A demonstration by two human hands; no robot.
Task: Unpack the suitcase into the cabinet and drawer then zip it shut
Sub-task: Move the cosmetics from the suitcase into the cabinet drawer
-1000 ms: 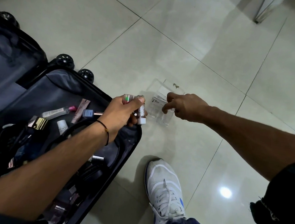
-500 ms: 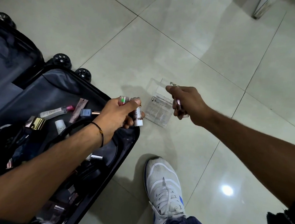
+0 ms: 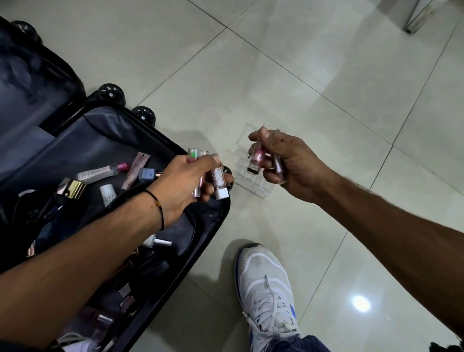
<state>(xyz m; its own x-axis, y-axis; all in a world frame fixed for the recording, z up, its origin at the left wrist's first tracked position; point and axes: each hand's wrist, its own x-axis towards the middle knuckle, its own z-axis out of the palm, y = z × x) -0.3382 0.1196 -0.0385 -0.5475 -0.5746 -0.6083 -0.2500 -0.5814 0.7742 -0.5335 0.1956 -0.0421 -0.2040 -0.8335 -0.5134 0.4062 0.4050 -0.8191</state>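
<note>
Left hand [image 3: 189,178] gripped a bunch of small tubes [image 3: 219,184], fingers curled round them. One was white-capped, one green-tipped; we couldn't tell the exact count. Right hand [image 3: 284,166] pinched a pink-banded tube [image 3: 255,159] between thumb and fingers, with a darker tube [image 3: 278,167] tucked against the palm. The hands were near each other, not touching.

Just below and between them a clear plastic organiser [image 3: 256,190] sat on the floor [image 3: 316,71], partly hidden by the right hand. We couldn't tell if any slot was filled. Under and behind the left hand lay the suitcase [image 3: 104,127], open flat, with loose cosmetics [image 3: 106,171] littering the half under that arm: tubes, small bottles, a gold-capped piece [image 3: 72,189]. Bodyward of the right hand stood a white shoe [image 3: 266,289]. Cabinet and drawer weren't in view.

We judged the task early, with plenty left to unpack.

Risks we flagged:
- The left hand looked overloaded, so a tube could slip from the bunch and roll across the smooth tile or drop back into the case.
- The right hand held two at once, so slotting one could knock the other loose.
- The organiser looked light and hard to see, so knuckles or the shoe could skid or tip it.
- Small pieces against the dark lining could get missed before zipping.
</note>
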